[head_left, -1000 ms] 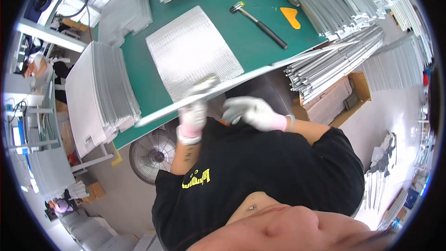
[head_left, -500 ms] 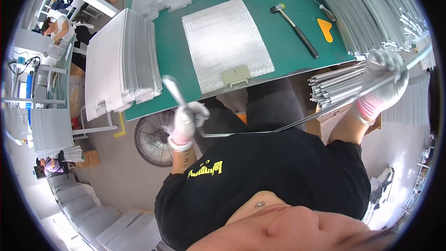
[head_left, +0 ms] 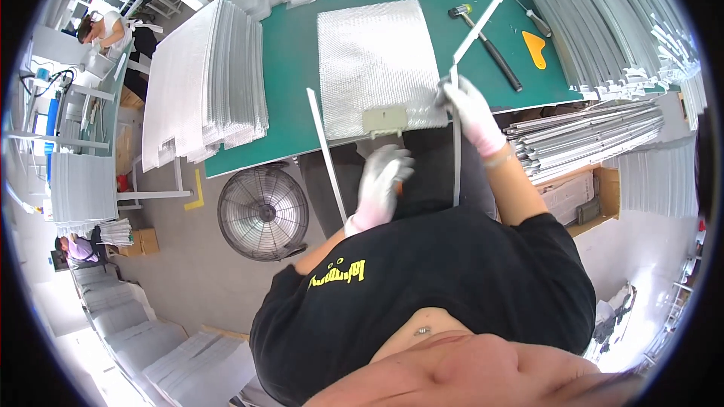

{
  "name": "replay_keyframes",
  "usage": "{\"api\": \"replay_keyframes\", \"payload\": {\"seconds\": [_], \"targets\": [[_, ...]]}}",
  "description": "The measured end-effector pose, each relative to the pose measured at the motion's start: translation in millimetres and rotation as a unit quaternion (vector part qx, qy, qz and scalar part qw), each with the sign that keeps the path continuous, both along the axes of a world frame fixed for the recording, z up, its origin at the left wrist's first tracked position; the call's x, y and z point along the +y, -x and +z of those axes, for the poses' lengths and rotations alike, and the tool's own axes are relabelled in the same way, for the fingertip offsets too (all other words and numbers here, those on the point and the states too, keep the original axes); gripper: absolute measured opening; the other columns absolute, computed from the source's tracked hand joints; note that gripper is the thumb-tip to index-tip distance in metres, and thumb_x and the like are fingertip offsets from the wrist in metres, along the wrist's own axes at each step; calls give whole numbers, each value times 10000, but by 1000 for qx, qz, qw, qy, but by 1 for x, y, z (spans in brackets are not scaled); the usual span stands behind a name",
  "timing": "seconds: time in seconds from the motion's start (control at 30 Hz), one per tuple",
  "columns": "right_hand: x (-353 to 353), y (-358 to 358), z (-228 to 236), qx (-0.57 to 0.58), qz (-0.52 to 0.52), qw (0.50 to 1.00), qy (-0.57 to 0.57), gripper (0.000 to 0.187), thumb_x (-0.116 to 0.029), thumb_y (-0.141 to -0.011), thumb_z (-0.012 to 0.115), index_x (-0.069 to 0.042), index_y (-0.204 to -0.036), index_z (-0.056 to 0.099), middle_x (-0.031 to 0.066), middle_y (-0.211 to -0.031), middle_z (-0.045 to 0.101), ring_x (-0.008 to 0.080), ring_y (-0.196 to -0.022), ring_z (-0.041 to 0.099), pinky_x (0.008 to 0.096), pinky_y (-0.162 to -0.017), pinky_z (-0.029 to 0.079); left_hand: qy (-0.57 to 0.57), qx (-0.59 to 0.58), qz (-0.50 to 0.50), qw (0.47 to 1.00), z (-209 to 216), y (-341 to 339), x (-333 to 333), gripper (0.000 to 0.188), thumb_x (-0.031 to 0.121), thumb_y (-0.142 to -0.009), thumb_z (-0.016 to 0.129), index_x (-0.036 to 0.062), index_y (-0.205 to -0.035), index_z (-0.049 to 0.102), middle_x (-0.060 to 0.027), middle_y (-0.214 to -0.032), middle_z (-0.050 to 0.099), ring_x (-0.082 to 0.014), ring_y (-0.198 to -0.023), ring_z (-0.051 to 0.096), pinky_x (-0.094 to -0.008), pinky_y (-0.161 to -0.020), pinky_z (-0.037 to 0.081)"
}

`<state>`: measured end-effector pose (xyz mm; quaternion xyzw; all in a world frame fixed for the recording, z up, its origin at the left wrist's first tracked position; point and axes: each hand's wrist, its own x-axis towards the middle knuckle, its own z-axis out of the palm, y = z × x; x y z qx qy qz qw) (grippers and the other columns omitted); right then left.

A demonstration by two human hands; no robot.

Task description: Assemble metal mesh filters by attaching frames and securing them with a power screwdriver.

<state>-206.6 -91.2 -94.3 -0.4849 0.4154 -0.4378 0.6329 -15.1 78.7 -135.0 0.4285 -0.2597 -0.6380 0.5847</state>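
Observation:
A thin silvery metal strip (head_left: 457, 152), bent into an angled frame, spans my lap and the table edge. My right hand (head_left: 469, 111), in a whitish glove with grey fingertips, grips it near a corner; one arm slants up over the table. The frame's other upright (head_left: 326, 152) rises beside my left wrist. My left hand (head_left: 383, 181), gloved too, hangs just off the table edge with loosely bent fingers apart and nothing visible in them. Ahead lies a silvery mesh sheet (head_left: 377, 56) on the green table (head_left: 290, 68), with a beige plastic piece (head_left: 385, 120) at its near edge.
A hammer (head_left: 494, 56), a screwdriver (head_left: 534, 16) and a yellow scraper (head_left: 534, 50) lie at the right. Mesh sheets (head_left: 200, 79) are stacked at left. Metal strips (head_left: 581, 139) fill the right side. A fan (head_left: 264, 211) stands on the floor. Another person (head_left: 105, 30) works far left.
My right hand has come inward from the far right with the strip, which now stands angled before me. My left hand has let go of the strip and moved right.

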Motion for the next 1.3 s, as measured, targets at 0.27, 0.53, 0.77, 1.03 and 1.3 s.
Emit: {"api": "replay_keyframes", "payload": {"seconds": [0.27,0.53,0.77,1.03,1.3], "targets": [[83,7,-5,51,-56,995,67,631,-49,-999,473,-87,-1583,238,35,-909,616,75,-673,547,214,-643,488,68,244,-42,967,10,63,-98,541,416,-1054,463,20,-1420,422,-120,-1427,480,-294,-1356,412,-461,-1158,318],[27,4,9,-144,34,987,-61,570,-161,-1057,436,-120,-1587,228,29,-832,519,49,-529,341,210,-496,341,63,330,-12,942,6,61,-196,285,243,-1033,524,-6,-1173,533,-175,-1190,575,-292,-1151,537,-428,-1071,417],[36,8,8,-91,36,992,-77,571,-147,-1049,447,-146,-1586,252,28,-825,533,44,-510,357,209,-477,359,40,296,52,953,6,72,-188,246,164,-1014,545,-27,-1162,593,-152,-1115,636,-260,-1044,601,-392,-962,492],[47,2,25,57,35,996,-53,599,-93,-1031,471,-161,-1586,256,10,-769,541,45,-514,411,200,-474,398,56,230,51,970,12,73,-186,318,194,-1052,483,-73,-1189,591,-162,-1093,661,-226,-993,622,-332,-941,492],[54,3,19,23,39,997,-67,581,-115,-1035,469,-159,-1580,271,16,-753,544,45,-506,424,204,-462,408,73,19,38,996,1,66,-189,307,245,-1047,520,-31,-1075,651,-123,-1010,666,-217,-936,619,-359,-858,503]]}}
